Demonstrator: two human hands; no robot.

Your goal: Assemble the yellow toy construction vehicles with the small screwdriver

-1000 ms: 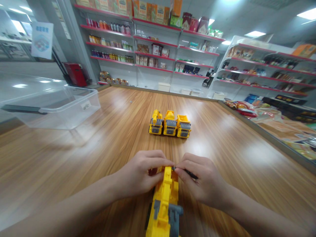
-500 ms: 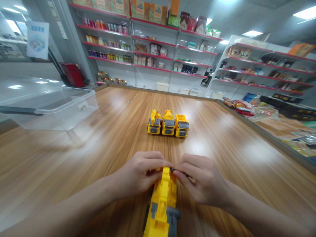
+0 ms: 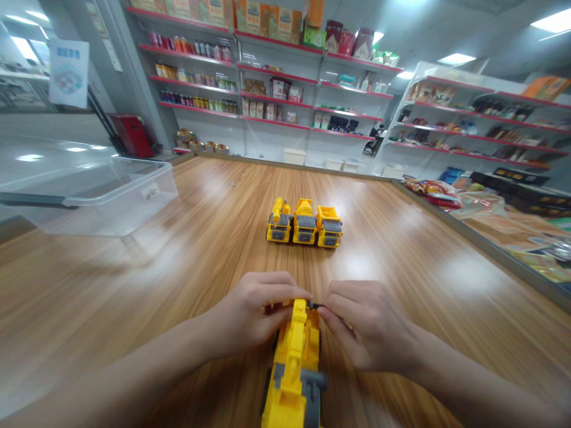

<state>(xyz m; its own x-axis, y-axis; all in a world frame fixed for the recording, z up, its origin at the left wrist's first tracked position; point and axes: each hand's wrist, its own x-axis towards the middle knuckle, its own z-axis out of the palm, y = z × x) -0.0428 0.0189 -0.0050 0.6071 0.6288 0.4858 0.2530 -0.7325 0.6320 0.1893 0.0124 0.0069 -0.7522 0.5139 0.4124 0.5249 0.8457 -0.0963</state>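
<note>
A yellow and grey toy crane truck (image 3: 293,371) lies close to me, its boom pointing away from me. My left hand (image 3: 254,306) is closed on the truck's far end, with the fingertips by the boom's tip. Some of its fingers are hidden behind the truck. On the other side, my right hand (image 3: 366,321) pinches a thin dark piece (image 3: 314,305) that reaches to the boom's tip; its kind is too small to make out. Farther off stand a toy crane truck (image 3: 279,221), a toy cement mixer truck (image 3: 305,222) and a toy dump truck (image 3: 329,227), side by side.
The wooden table (image 3: 214,220) has a raised edge. A clear plastic bin (image 3: 120,196) stands at the left. Packaged goods (image 3: 446,196) lie beyond the right edge, and stocked shelves (image 3: 276,71) rise behind.
My right hand has drawn slightly right, so more of the thin dark piece shows beside the boom. The near crane truck has shifted a little. The far trucks are unmoved.
</note>
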